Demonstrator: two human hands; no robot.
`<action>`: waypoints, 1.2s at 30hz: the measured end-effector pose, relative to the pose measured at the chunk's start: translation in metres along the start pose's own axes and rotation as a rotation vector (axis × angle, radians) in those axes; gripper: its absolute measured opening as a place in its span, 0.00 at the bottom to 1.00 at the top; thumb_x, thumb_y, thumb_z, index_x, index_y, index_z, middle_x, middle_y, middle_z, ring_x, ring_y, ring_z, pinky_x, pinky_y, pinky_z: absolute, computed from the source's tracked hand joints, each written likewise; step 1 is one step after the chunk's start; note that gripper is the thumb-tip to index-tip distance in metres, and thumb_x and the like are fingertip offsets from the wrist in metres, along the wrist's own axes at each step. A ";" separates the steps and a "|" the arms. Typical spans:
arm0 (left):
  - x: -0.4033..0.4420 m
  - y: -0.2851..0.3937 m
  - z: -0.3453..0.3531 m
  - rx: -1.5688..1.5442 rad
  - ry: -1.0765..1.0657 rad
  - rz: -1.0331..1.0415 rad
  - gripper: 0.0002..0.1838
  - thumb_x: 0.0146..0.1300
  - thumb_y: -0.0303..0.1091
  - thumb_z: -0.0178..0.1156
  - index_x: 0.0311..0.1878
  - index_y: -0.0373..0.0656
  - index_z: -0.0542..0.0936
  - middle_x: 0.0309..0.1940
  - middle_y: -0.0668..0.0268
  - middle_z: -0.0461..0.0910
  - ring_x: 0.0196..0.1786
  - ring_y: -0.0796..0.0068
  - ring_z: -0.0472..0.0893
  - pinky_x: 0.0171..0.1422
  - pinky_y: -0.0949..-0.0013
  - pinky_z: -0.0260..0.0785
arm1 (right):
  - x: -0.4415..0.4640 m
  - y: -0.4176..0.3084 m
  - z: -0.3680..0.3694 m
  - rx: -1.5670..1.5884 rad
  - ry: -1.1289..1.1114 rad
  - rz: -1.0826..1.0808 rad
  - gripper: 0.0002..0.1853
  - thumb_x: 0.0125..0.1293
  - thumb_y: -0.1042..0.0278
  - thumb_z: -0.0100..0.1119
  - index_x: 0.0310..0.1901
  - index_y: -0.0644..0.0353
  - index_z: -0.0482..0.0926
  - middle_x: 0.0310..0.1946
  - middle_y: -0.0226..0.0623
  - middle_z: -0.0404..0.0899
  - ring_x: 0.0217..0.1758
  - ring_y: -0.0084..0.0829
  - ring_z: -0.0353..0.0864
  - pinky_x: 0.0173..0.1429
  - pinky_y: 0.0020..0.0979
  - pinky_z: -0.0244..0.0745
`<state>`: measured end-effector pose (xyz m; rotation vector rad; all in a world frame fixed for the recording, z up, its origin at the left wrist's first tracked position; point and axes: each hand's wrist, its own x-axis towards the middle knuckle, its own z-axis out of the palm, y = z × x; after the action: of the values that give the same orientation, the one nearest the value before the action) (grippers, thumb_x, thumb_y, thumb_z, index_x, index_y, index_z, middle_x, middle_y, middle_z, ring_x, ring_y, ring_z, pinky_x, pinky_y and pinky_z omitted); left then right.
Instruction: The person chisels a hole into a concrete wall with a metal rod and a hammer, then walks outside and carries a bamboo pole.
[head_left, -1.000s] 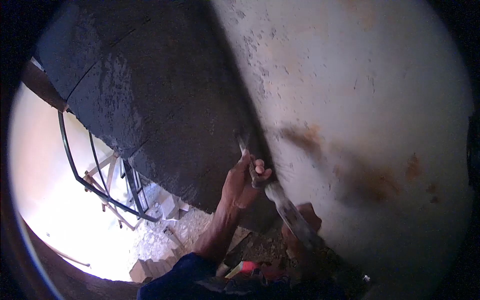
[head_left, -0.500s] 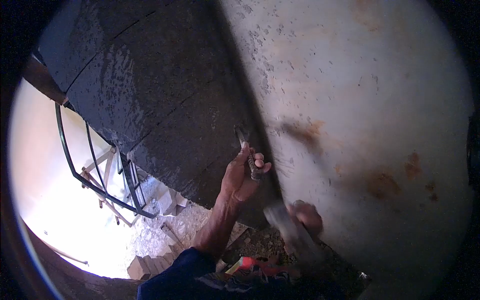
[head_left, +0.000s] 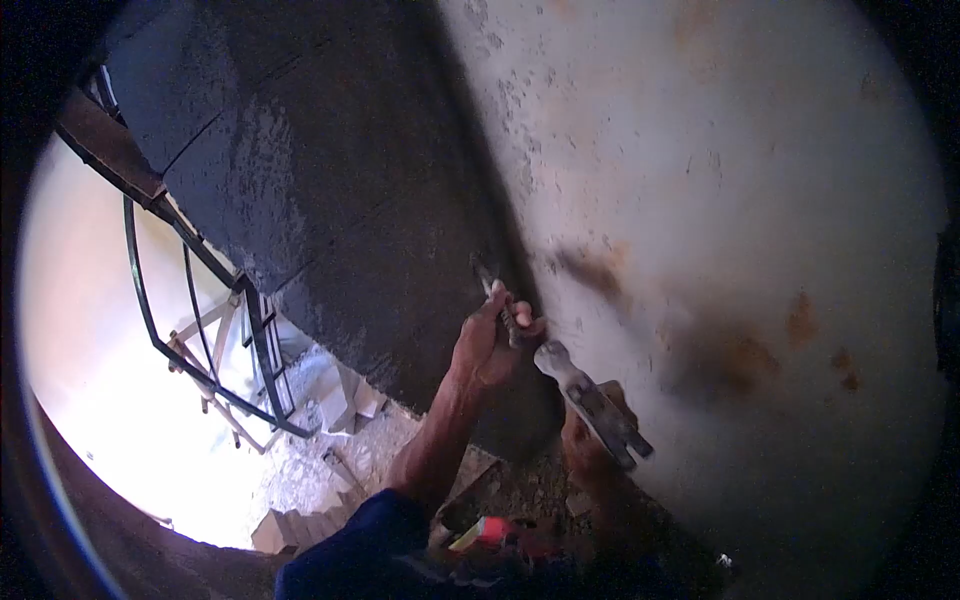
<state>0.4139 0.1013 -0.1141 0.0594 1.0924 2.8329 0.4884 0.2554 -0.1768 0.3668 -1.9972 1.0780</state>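
Note:
My left hand (head_left: 480,345) is closed around a short ribbed metal chisel (head_left: 510,322). Its far end touches the dark grey cement surface (head_left: 350,220), close to the corner where that surface meets the pale wall (head_left: 720,200). Just to the right and lower, my right hand (head_left: 578,440) grips a claw hammer (head_left: 592,402). The hammer's striking face is close to the near end of the chisel, and its claw points down and right. Most of the hammer's handle is hidden behind its head and my hand.
A black metal railing frame (head_left: 150,330) stands at the left beside a bright opening. Below it are pale blocks (head_left: 345,400) and rubble on the floor. A red and yellow item (head_left: 490,532) shows at the bottom. Brown stains mark the pale wall.
The hammer, blurred and lower before, has come up and left toward the chisel. My left hand keeps its hold at the same spot. The view has shifted slightly.

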 end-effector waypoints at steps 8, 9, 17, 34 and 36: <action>0.004 0.007 0.005 0.005 0.125 0.025 0.10 0.71 0.39 0.43 0.36 0.46 0.67 0.23 0.65 0.71 0.26 0.73 0.72 0.47 0.60 0.68 | 0.002 0.010 0.001 -0.081 0.049 -0.025 0.08 0.50 0.74 0.63 0.27 0.60 0.71 0.19 0.40 0.71 0.20 0.40 0.72 0.23 0.34 0.66; 0.003 0.004 -0.003 -0.037 0.146 0.007 0.09 0.71 0.39 0.43 0.36 0.46 0.67 0.22 0.66 0.71 0.25 0.74 0.73 0.48 0.59 0.68 | -0.003 0.006 -0.008 0.036 0.058 0.073 0.07 0.52 0.74 0.62 0.28 0.61 0.72 0.19 0.39 0.71 0.20 0.40 0.72 0.22 0.34 0.66; -0.063 -0.031 0.019 0.201 0.127 -0.053 0.09 0.69 0.39 0.47 0.38 0.45 0.68 0.21 0.67 0.74 0.19 0.78 0.71 0.30 0.65 0.72 | -0.049 0.007 -0.068 0.127 -0.129 0.348 0.09 0.58 0.67 0.60 0.35 0.63 0.74 0.21 0.41 0.72 0.23 0.37 0.75 0.28 0.34 0.71; -0.080 -0.039 0.032 0.325 0.362 0.073 0.12 0.67 0.42 0.50 0.48 0.48 0.70 0.23 0.68 0.72 0.14 0.82 0.62 0.15 0.76 0.56 | -0.066 0.033 -0.089 0.193 -0.614 1.072 0.24 0.64 0.50 0.52 0.51 0.64 0.75 0.50 0.48 0.75 0.53 0.43 0.74 0.55 0.33 0.69; -0.076 -0.040 0.035 0.308 0.500 0.070 0.12 0.66 0.41 0.50 0.49 0.50 0.70 0.23 0.68 0.72 0.15 0.80 0.64 0.16 0.75 0.57 | -0.059 0.032 -0.096 0.085 -0.724 1.103 0.23 0.64 0.52 0.53 0.51 0.65 0.75 0.50 0.48 0.75 0.53 0.43 0.75 0.56 0.33 0.69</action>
<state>0.4949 0.1453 -0.1148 -0.6284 1.6399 2.7804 0.5565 0.3442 -0.2115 -0.4631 -2.8982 1.8706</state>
